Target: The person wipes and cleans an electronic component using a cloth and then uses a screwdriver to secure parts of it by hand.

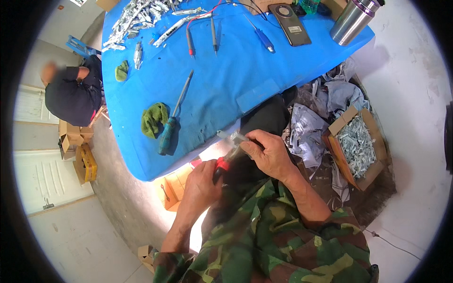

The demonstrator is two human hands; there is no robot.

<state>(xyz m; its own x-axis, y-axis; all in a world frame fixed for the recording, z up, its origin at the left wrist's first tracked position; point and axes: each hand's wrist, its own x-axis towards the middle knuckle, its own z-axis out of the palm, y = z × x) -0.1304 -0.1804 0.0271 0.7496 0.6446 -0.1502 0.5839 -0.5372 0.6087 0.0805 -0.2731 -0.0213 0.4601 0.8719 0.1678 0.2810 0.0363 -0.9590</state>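
Note:
In front of my body, past the near edge of the blue-covered table [207, 111], I hold both hands close together. My left hand [200, 186] is closed round a tool with a red-and-black handle [221, 165]; its kind is hard to make out. Pinched in the fingers of my right hand [271, 153] is a small silvery part [234, 137], smeared by motion. The tool's working end points toward that part; I cannot tell whether they touch. Nearest on the table lie a teal-handled screwdriver [167, 134] and a crumpled green cloth [154, 120].
Silvery pieces [137, 21] are heaped at the far left of the table. Two test probes [190, 43], a blue screwdriver [264, 40], a phone [291, 26] and a steel flask [353, 22] lie or stand farther back. A cardboard box [342, 158] of silvery parts is at right. Another person [73, 94] sits at left.

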